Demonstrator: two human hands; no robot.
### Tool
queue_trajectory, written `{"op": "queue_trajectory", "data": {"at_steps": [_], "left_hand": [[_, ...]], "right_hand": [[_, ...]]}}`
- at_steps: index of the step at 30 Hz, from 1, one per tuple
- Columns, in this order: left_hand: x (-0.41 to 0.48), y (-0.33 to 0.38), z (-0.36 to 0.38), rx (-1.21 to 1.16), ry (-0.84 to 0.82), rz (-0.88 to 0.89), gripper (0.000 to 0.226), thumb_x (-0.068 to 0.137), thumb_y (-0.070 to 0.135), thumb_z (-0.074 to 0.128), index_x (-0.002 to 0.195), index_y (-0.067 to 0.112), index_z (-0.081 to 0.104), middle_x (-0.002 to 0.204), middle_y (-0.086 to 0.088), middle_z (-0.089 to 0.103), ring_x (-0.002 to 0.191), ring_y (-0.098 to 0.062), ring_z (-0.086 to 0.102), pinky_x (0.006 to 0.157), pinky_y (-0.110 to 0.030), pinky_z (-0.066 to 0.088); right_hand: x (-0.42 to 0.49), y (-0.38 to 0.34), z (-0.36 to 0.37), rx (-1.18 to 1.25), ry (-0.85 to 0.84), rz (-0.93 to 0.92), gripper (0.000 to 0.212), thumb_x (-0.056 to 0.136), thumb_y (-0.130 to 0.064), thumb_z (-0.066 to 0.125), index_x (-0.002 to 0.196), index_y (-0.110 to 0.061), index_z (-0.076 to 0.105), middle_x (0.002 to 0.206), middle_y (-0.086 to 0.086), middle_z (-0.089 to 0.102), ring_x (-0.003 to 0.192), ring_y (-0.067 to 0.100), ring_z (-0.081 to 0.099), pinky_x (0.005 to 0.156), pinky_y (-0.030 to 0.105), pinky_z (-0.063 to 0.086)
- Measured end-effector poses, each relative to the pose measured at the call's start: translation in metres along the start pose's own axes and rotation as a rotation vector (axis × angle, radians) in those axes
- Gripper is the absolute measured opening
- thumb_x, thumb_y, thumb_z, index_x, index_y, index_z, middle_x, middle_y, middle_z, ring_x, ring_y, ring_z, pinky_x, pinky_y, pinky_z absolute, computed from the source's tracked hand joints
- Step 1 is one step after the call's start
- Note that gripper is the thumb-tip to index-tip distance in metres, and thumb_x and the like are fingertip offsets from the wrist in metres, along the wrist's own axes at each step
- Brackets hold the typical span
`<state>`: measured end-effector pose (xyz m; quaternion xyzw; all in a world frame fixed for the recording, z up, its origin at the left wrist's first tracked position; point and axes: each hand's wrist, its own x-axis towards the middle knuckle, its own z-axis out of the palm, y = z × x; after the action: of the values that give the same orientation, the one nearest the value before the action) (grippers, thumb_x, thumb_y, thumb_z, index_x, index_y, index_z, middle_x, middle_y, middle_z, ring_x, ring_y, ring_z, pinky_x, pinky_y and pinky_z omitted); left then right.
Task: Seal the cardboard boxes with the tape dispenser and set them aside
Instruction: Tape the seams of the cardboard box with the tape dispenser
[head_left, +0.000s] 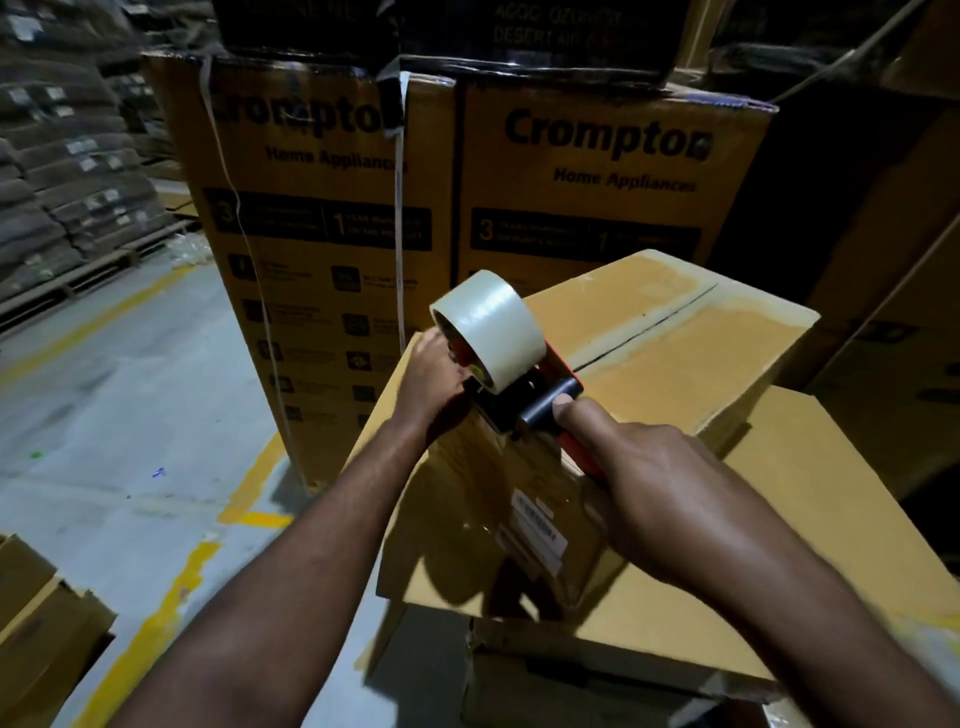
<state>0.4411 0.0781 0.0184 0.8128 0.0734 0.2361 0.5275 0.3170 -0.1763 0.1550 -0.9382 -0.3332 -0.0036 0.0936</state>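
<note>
Cardboard box (675, 338) lies on a larger box (800, 457), right in front of the person, with the tape dispenser (524, 400) at its near top edge. The right hand (660, 499) reaches in from the lower right; its grip is closed round the red handle, with the thumb pressed flat on the black bar. The left hand (431, 379) comes in from the lower left, its fingers bent against the side of the tape roll (483, 322); whether that grip pinches anything cannot be told. The box is brown, and its top flaps meet at a dark, open seam flanked by pale scuffed patches. Glossy clear tape covers a white label (535, 530) on its near face.
</note>
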Motion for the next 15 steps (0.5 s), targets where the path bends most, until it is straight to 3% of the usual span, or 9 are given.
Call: {"op": "queue_trajectory", "data": {"at_steps": [2, 5, 7, 11, 15], "left_hand": [[-0.003, 0.001, 0.002, 0.184, 0.059, 0.111, 0.041, 0.088, 0.014, 0.054, 0.114, -0.017, 0.061, 0.119, -0.034, 0.063, 0.118, -0.047, 0.058, 0.103, -0.06, 0.046], [-0.008, 0.005, 0.007, 0.276, 0.118, 0.319, 0.014, 0.093, 0.003, 0.065, 0.105, -0.005, 0.068, 0.11, -0.024, 0.068, 0.113, -0.027, 0.056, 0.103, -0.061, 0.043], [-0.006, 0.007, 0.009, 0.346, 0.133, 0.361, 0.021, 0.097, 0.013, 0.055, 0.104, 0.0, 0.07, 0.11, -0.019, 0.07, 0.111, -0.018, 0.054, 0.105, -0.059, 0.041], [-0.007, 0.014, 0.003, 0.447, 0.059, 0.282, 0.062, 0.096, 0.038, 0.026, 0.112, 0.001, 0.073, 0.118, -0.016, 0.072, 0.121, -0.028, 0.059, 0.115, -0.043, 0.027], [-0.014, 0.036, -0.002, 0.583, -0.052, 0.233, 0.045, 0.107, 0.035, 0.036, 0.135, 0.012, 0.064, 0.144, -0.009, 0.059, 0.142, -0.023, 0.042, 0.125, -0.047, 0.004]], "right_hand": [[0.001, 0.004, 0.003, 0.035, -0.01, 0.029, 0.063, 0.097, -0.023, 0.061, 0.134, -0.047, 0.016, 0.093, -0.002, 0.061, 0.079, 0.011, 0.063, 0.067, 0.034, 0.06], [-0.004, 0.013, -0.001, 0.104, -0.012, 0.055, 0.06, 0.097, -0.024, 0.061, 0.133, -0.047, 0.02, 0.088, -0.005, 0.059, 0.075, 0.009, 0.062, 0.065, 0.032, 0.061], [-0.019, 0.023, -0.007, 0.132, -0.014, 0.052, 0.06, 0.097, -0.026, 0.06, 0.131, -0.05, 0.017, 0.085, -0.004, 0.057, 0.072, 0.009, 0.062, 0.063, 0.03, 0.06], [-0.068, 0.034, -0.015, 0.071, -0.043, 0.04, 0.063, 0.099, -0.031, 0.057, 0.132, -0.052, 0.008, 0.082, -0.01, 0.052, 0.067, 0.003, 0.057, 0.054, 0.018, 0.047], [-0.097, 0.034, -0.012, 0.038, -0.007, 0.024, 0.064, 0.1, -0.032, 0.055, 0.137, -0.049, 0.006, 0.084, -0.015, 0.047, 0.07, -0.003, 0.052, 0.053, 0.015, 0.039]]}}
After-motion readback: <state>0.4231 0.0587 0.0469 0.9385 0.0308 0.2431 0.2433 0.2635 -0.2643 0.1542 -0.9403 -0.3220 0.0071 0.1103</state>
